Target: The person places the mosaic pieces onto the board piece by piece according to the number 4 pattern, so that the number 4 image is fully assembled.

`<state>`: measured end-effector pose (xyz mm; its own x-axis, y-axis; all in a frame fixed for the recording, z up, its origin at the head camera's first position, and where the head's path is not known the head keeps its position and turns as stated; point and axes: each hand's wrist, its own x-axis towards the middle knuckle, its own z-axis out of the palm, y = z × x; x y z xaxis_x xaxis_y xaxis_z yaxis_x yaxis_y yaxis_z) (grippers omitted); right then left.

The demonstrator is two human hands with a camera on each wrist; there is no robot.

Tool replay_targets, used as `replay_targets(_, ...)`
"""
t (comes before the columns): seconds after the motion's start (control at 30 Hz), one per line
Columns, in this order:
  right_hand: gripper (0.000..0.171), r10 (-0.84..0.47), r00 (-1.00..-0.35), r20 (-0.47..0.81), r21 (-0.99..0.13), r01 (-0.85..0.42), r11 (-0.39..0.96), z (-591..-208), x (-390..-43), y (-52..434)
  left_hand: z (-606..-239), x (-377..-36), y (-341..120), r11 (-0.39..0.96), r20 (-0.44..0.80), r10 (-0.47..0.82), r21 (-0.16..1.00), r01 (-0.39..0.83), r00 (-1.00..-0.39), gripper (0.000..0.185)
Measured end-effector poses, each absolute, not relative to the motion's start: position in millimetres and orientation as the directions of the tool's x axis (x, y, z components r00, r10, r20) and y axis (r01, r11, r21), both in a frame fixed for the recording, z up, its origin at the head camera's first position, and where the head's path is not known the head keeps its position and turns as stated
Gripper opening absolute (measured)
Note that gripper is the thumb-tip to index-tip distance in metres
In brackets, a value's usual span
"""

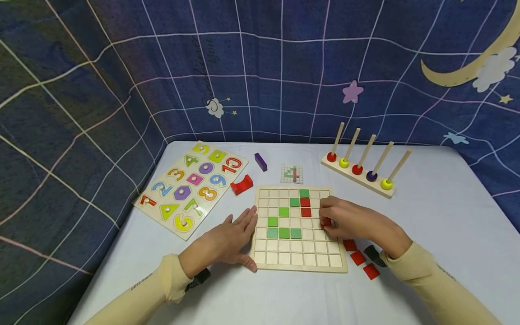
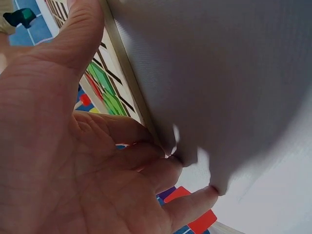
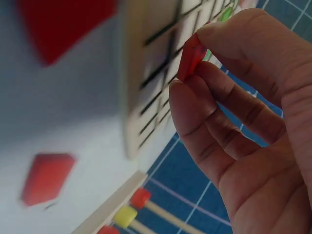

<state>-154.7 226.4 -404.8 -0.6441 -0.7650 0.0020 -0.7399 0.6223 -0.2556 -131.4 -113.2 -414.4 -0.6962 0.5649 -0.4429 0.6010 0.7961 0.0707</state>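
A wooden grid board [image 1: 300,259] lies mid-table with several green tiles [image 1: 284,233] and two red tiles [image 1: 305,202] set in its squares. My right hand [image 1: 345,219] is over the board's right side, pinching a red tile [image 3: 192,54] between thumb and fingers. Along the left edge of the board rests my left hand [image 1: 231,239], its fingers fairly straight and touching the frame; in the left wrist view the fingertips [image 2: 214,190] meet the tabletop. Loose red tiles [image 1: 358,257] lie by the board's lower right corner. A small pattern card [image 1: 291,174] sits just behind the board.
A number puzzle board [image 1: 195,192] lies at the left. Near it are a red curved block [image 1: 242,185] and a purple block [image 1: 261,162]. At the back right stands a peg stand [image 1: 357,174] with one bead on each peg. A patterned curtain [image 1: 260,67] hangs behind.
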Motion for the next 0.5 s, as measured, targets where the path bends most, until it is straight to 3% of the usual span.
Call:
replay_targets(0.33,0.016,-0.819,-0.570,0.066,-0.279,-0.799,0.533,-419,-170,193,-416,-132,-113,0.803,-0.454,0.556,0.076,0.591,-0.697,0.132)
replay_targets(0.5,0.015,-0.819,-0.565,0.100,-0.294,-0.803,0.518,-424,-169,191,-416,-132,-114,0.809,-0.456,0.549,0.080,0.582,-0.700,0.133)
